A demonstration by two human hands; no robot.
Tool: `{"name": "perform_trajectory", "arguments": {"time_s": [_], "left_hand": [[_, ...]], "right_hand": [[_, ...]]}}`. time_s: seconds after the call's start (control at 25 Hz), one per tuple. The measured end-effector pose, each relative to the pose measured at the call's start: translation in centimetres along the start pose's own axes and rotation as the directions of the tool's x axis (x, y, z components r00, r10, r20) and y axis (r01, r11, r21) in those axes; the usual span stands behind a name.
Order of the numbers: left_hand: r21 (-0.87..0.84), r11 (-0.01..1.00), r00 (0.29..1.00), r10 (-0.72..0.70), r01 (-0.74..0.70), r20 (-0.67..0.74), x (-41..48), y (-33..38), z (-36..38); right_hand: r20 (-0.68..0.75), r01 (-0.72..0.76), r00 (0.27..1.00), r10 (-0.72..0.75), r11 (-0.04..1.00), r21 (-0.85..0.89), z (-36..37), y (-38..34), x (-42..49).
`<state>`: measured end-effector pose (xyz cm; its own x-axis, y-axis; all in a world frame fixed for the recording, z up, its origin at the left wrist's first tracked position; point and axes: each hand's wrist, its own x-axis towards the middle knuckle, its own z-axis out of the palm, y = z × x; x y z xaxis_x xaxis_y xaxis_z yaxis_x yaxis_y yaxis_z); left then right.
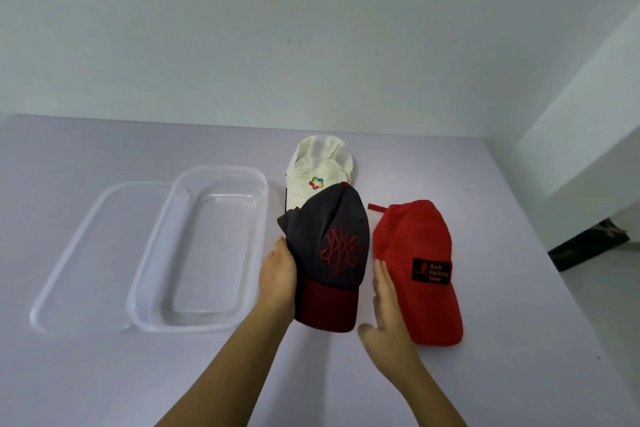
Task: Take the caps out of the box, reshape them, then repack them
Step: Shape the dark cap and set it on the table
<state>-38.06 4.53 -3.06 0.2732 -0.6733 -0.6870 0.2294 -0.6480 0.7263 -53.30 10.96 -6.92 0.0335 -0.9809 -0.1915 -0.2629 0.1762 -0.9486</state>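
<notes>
Grey cap (329, 243), white cap (311, 172), red cap (415, 250) outside box (221, 169).

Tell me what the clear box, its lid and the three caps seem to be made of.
Clear box and lid: transparent, glossy plastic; the table shows through and rims catch light. Dark grey cap: matte fabric with raised red embroidery. White cap: thin creased fabric, mesh panels. Red cap: matte cloth, possibly cotton, black patch sewn on.

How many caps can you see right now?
3. A white cap lies farthest back, a dark grey cap is in the grip of the left hand, and a red cap lies to its right. None seem hidden.
</notes>
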Motion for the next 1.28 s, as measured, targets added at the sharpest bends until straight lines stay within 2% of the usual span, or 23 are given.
{"name": "perform_trajectory", "arguments": {"time_s": [0.08, 0.12, 0.2, 0.28, 0.4, 0.56, 0.64, 0.8, 0.88, 1.12, 1.28], "left_hand": [[-0.015, 1.0, 1.0, -0.007, 0.007, -0.023, -0.1, -0.8, 0.1], [-0.031, 1.0, 1.0, 0.0, 0.0, -0.023, -0.3, -1.1, 0.2], [-0.067, 0.998, 0.999, 0.019, -0.021, -0.034, -0.7, -1.5, 0.7], [-0.103, 0.994, 0.998, 0.029, -0.035, -0.06, -0.9, -1.9, 1.2], [-0.151, 0.987, 0.994, 0.031, -0.047, -0.106, -1.3, -2.2, 1.8], [-0.217, 0.976, 0.997, 0.008, -0.025, -0.078, -1.3, -1.7, 2.3], [-0.283, 0.959, 0.999, -0.031, 0.023, -0.024, -1.5, -1.0, 2.4], [-0.35, 0.927, 0.989, -0.105, 0.134, 0.101, -2.0, -0.1, 2.0], [-0.388, 0.913, 0.99, -0.09, 0.127, 0.111, -2.0, -0.2, 1.6], [-0.471, 0.875, 0.993, -0.092, 0.113, 0.069, -1.5, -0.1, 0.6], [-0.434, 0.9, 0.999, -0.036, 0.05, 0.039, -1.4, 0.4, 0.4]], "right_hand": [[-0.101, -0.271, 0.94, 0.326, 0.892, 0.362, -0.8, 0.0, 0.7], [-0.062, -0.364, 0.901, 0.43, 0.825, 0.433, -1.0, -0.6, 1.1], [0.075, -0.484, 0.853, 0.517, 0.727, 0.487, -1.1, -2.0, 1.9], [0.11, -0.505, 0.839, 0.533, 0.689, 0.52, -1.1, -3.1, 2.6], [0.075, -0.465, 0.852, 0.518, 0.684, 0.563, -1.2, -3.9, 3.7], [0.024, -0.459, 0.844, 0.536, 0.699, 0.548, -1.1, -4.2, 4.8], [0.079, -0.495, 0.822, 0.564, 0.639, 0.589, -0.8, -4.5, 5.1], [0.278, -0.585, 0.781, 0.559, 0.5, 0.639, 0.3, -5.1, 4.6], [0.319, -0.594, 0.778, 0.541, 0.469, 0.653, 0.6, -5.4, 4.2], [0.195, -0.528, 0.801, 0.566, 0.515, 0.675, 0.7, -5.5, 4.4], [-0.018, -0.406, 0.83, 0.557, 0.628, 0.664, 0.0, -6.0, 5.0]]}}
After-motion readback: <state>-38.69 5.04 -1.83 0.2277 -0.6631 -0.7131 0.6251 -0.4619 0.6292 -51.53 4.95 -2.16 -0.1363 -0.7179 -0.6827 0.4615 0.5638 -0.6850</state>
